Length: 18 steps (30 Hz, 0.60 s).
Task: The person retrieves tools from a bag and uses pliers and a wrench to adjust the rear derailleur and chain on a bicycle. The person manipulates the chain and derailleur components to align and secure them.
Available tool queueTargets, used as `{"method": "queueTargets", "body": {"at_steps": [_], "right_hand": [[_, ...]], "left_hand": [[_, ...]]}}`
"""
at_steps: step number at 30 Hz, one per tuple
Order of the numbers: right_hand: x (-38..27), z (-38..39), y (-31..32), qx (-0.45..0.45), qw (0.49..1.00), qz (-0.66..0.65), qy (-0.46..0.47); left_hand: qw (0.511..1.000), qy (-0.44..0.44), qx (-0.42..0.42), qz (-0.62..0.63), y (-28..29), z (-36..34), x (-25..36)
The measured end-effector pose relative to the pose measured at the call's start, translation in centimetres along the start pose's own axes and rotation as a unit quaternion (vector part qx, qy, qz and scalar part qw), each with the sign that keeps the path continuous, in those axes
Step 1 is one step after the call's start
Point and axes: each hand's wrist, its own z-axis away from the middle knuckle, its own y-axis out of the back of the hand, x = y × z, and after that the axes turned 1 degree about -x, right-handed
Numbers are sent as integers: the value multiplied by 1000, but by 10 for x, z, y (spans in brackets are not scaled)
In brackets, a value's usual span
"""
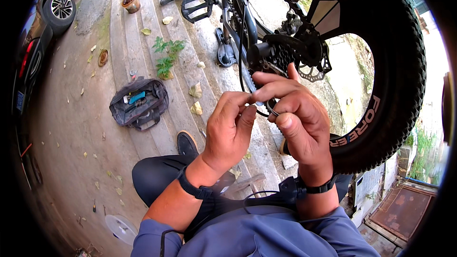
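My left hand [224, 135] has finger and thumb pinched on something small and pale [255, 99], perhaps a cable end, too small to make out clearly. My right hand [304, 128] is curled round a thin, dark, curved cable or metal piece [272, 108], thumb and forefinger on it, the other fingers raised toward the bicycle. Just beyond both hands is a black fat-tyred bicycle, with its rear sprockets and derailleur [269, 50], disc rotor [312, 73] and large tyre [404, 52]. A black cable [242, 43] hangs from the frame down behind my fingers.
Left of me, a dark open tool bag [154, 104] lies on stone steps [162, 138], near a small plant [166, 54] and a rusty can [131, 3]. A parked car [35, 47] stands at far left, a white lid-like disc [119, 231] lies lower left, a rusty plate [400, 209] lower right.
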Motion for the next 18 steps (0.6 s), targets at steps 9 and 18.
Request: {"method": "queueTargets", "body": {"at_steps": [9,18], "right_hand": [[16,6,-7,43,999,-2,17],[10,5,-13,32,976,198,87]], "left_hand": [[983,162,76,39,-12,-21,-12],[981,169,75,57,-26,-71,-17]]}}
